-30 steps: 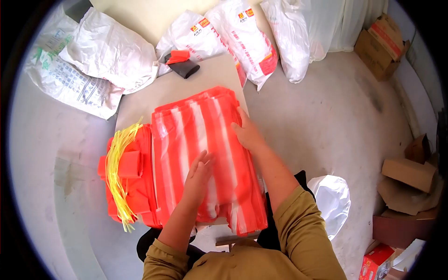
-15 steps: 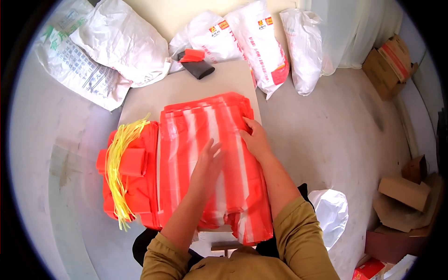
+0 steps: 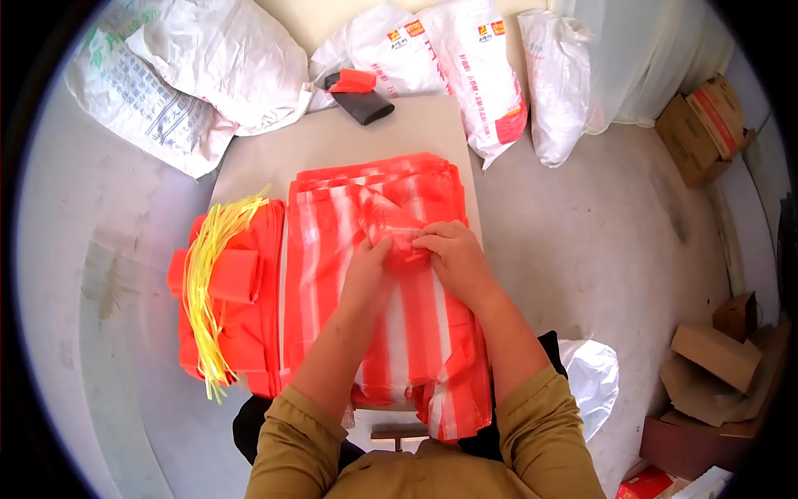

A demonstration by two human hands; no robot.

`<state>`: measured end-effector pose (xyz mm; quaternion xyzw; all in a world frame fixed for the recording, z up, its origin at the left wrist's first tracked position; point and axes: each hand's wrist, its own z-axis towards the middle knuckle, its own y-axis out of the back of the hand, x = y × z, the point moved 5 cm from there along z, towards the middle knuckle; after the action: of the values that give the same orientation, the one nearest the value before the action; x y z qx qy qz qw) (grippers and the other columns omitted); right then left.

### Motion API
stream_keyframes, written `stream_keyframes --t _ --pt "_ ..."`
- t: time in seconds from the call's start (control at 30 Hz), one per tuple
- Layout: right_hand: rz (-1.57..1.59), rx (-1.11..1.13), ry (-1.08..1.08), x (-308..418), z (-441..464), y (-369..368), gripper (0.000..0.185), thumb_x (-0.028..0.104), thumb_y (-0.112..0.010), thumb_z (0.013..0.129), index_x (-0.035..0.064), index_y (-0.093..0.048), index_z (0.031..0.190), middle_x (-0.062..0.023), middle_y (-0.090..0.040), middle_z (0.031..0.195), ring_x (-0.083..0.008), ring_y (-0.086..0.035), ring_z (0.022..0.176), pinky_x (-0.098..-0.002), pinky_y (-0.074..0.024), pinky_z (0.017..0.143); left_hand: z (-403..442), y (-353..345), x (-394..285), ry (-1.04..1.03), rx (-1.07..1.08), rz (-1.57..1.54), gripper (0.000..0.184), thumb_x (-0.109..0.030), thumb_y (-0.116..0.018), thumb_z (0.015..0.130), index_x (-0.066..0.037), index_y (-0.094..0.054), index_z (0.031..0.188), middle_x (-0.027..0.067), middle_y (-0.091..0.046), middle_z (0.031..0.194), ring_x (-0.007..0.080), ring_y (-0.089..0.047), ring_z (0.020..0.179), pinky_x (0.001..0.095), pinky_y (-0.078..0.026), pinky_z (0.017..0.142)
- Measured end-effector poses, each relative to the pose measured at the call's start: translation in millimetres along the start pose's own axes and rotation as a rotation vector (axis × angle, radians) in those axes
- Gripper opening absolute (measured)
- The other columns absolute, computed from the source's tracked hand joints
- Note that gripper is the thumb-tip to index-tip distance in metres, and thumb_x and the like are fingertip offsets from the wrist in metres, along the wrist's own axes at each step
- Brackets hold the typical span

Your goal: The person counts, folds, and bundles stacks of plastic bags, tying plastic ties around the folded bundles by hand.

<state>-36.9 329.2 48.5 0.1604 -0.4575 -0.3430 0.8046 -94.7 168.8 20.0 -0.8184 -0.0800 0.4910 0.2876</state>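
Observation:
A stack of red-and-white striped plastic bags (image 3: 416, 316) lies on the table in front of me. Near the upper middle of the stack, my left hand (image 3: 368, 262) and my right hand (image 3: 451, 254) pinch a bunched-up part of the top bag, close together. Both sets of fingers are closed on the thin plastic. Left of the striped stack sits a pile of folded red bags (image 3: 233, 320), with a bundle of yellow strips (image 3: 208, 291) lying lengthwise across it.
A black roll with a red piece (image 3: 363, 106) lies at the table's far edge (image 3: 283, 158). White sacks (image 3: 220, 66) stand beyond it. Cardboard boxes (image 3: 715, 358) are on the floor at the right, and a white bag (image 3: 590, 382) is beside my right elbow.
My right hand has moved from the stack's right edge inward, and my left hand has come up to it. Both now grip the top bag's plastic, which has bunched up.

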Motion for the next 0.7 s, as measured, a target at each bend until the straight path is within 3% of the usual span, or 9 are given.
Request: stream_keyframes --t 0.1,0.23,0.3,0.4,0.5,0.7 --pt "-0.032 0.045 0.043 14 -1 7 0.036 -0.004 -0.066 0.079 0.006 -0.074 0.112 -0.0117 -0.068 0.127 -0.0329 -0.063 0.118 -0.0391 -0.0545 0.095 -5 1 0 -0.01 -0.019 -0.031 0.028 -0.01 -0.053 0.106 -0.003 -0.057 0.133 0.0136 -0.066 0.13 0.025 -0.065 0.117 0.0398 -0.055 0.099" --pt "0.223 0.149 -0.242 17 -5 1 0.055 0.01 -0.074 0.083 0.0093 -0.06 0.136 -0.0129 -0.059 0.145 -0.032 -0.056 0.134 -0.0414 -0.0502 0.106 -22 1 -6 0.053 -0.024 -0.106 0.03 -0.007 -0.05 0.105 -0.002 -0.056 0.134 0.0153 -0.065 0.132 0.0269 -0.064 0.119 0.043 -0.053 0.103" --pt "0.24 0.158 -0.258 19 -6 -1 0.067 0.016 -0.077 0.085 0.0112 -0.052 0.146 -0.0131 -0.056 0.15 -0.031 -0.053 0.139 -0.042 -0.048 0.11 -19 11 0 0.064 0.028 -0.158 0.032 -0.007 -0.049 0.104 -0.002 -0.056 0.135 0.015 -0.064 0.133 0.0271 -0.063 0.121 0.0443 -0.052 0.105" --pt "0.057 0.172 -0.187 29 -3 0 0.069 0.023 -0.08 0.086 0.0106 -0.053 0.148 -0.0149 -0.055 0.151 -0.0301 -0.054 0.139 -0.0415 -0.0471 0.112 -19 19 2 0.068 0.093 -0.175 0.034 -0.011 -0.046 0.106 -0.005 -0.054 0.139 0.014 -0.064 0.136 0.0269 -0.065 0.122 0.0476 -0.053 0.105" --pt "0.076 0.156 -0.179 29 -1 -3 0.063 0.024 -0.079 0.087 0.0059 -0.056 0.143 -0.0181 -0.058 0.145 -0.035 -0.055 0.135 -0.0443 -0.0469 0.112 -18 16 -2 0.065 0.12 -0.143 0.033 -0.013 -0.047 0.107 -0.006 -0.054 0.139 0.012 -0.066 0.134 0.025 -0.066 0.121 0.0484 -0.055 0.104" --pt "0.379 0.096 -0.431 14 2 -9 0.057 0.024 -0.076 0.093 0.003 -0.056 0.143 -0.0201 -0.064 0.138 -0.0335 -0.062 0.128 -0.042 -0.0495 0.107 -23 -1 -12 0.081 0.08 -0.064 0.026 -0.004 -0.051 0.104 -0.006 -0.058 0.129 0.0088 -0.069 0.124 0.0216 -0.068 0.114 0.0473 -0.056 0.103"
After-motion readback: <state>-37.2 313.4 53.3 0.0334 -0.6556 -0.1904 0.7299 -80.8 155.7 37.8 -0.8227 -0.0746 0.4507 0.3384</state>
